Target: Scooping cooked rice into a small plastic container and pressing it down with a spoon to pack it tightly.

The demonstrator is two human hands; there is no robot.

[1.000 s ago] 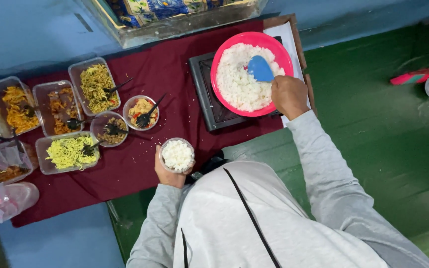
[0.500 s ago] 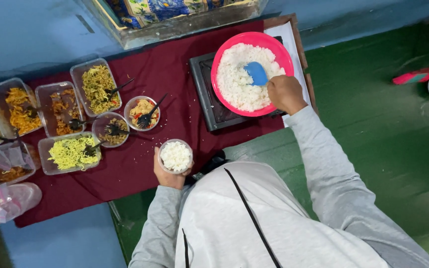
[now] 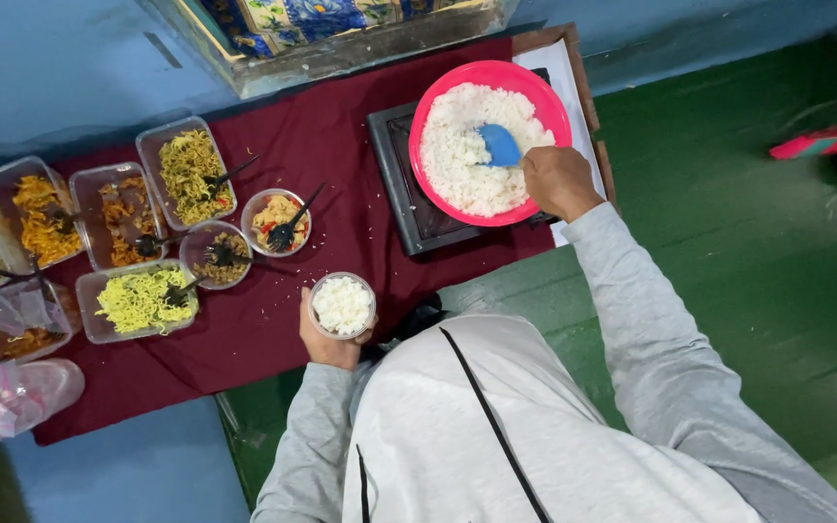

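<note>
**Rice being portioned from pink bowl into small cup**

Rice is being worked at a low desk [image 3: 341,145] draped in maroon cloth, seen from the head camera looking straight down over a person in a grey hooded top. The right hand [image 3: 556,180] is closing around the handle of a blue scoop [image 3: 500,144], whose blade is lying in the white rice heaped in a large pink bowl [image 3: 544,97]. That bowl is sitting on a dark square tray [image 3: 394,184] at the desk's right end. The left hand [image 3: 326,341] is wrapping its fingers under a small clear cup [image 3: 342,305], already holding some rice, at the desk's near edge.

Well apart to the left, clear tubs of yellow noodles [image 3: 186,165], a second noodle tub [image 3: 142,300] and two small round dishes [image 3: 278,221] with dark spoons are standing in a cluster.

The likeliest trouble, judging from the layout, is spillage: the cup is narrow, held in the air away from the bowl, and a loaded scoop crossing the gap could shed grains onto the cloth, where a few are already lying scattered. The cup, gripped from below only, could also tip.
</note>
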